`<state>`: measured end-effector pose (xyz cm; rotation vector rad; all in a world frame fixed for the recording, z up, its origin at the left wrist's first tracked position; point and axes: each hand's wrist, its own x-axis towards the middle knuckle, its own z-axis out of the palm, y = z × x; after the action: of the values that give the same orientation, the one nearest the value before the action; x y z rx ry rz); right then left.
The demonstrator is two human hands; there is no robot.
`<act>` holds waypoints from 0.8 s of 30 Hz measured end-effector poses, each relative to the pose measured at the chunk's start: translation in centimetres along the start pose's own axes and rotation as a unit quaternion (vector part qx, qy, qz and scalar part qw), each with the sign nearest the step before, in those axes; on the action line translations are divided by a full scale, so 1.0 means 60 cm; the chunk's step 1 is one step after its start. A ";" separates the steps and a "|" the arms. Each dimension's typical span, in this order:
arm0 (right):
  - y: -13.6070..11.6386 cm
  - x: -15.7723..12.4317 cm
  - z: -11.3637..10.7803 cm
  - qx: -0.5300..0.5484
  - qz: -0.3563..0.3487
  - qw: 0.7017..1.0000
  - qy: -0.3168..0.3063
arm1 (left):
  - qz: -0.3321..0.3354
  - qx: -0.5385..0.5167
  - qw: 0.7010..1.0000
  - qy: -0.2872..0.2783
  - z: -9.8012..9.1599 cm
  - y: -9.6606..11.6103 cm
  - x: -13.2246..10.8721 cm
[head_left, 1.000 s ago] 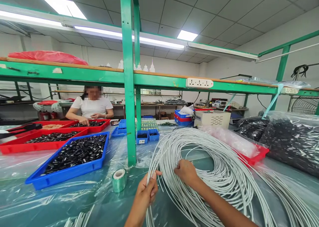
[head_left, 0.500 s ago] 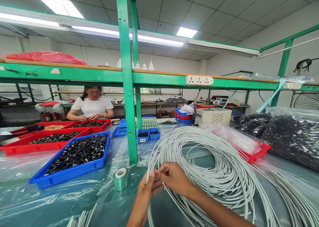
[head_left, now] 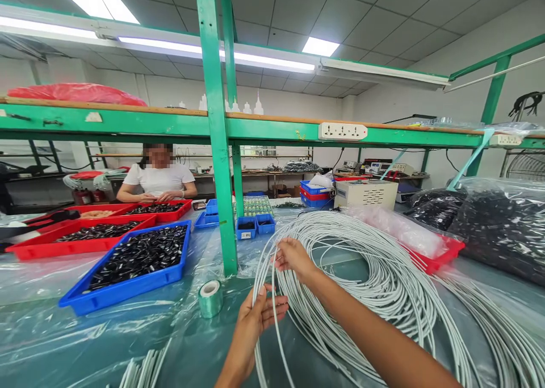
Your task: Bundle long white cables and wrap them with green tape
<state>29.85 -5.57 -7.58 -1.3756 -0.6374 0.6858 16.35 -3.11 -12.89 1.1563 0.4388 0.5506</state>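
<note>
White cable (head_left: 383,274) likely parts cleanest with the right hand (head_left: 293,257) pinching one strand up while the left hand (head_left: 258,315), loosely open, guides the loops.

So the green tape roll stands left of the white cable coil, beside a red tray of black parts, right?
No. The tray beside the green tape roll is blue, as the head view shows; the roll does stand left of the white cable coil.

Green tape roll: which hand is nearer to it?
Left. The left hand is just right of the green tape roll, pinching white cable; the right hand is farther, up and right on the coil.
</note>
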 end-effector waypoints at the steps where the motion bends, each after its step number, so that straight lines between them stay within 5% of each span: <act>1: -0.005 0.009 -0.001 0.011 0.002 1.000 0.019 | -0.002 0.003 1.000 -0.004 0.000 0.002 -0.002; 9: -0.028 0.055 -0.012 0.029 -0.023 0.995 0.090 | -0.015 0.010 1.000 0.000 -0.004 0.006 -0.007; 16: -0.018 0.061 -0.027 -0.107 -0.020 0.994 0.014 | -0.003 0.009 1.000 -0.027 -0.007 -0.004 0.000; 24: -0.017 -0.021 -0.125 -0.392 -0.061 0.918 0.020 | 0.018 0.003 1.000 0.000 -0.005 0.001 0.004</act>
<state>34.73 -11.47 -7.26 -2.0565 -1.0185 0.2911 16.36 -2.72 -12.93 1.1725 0.4213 0.5814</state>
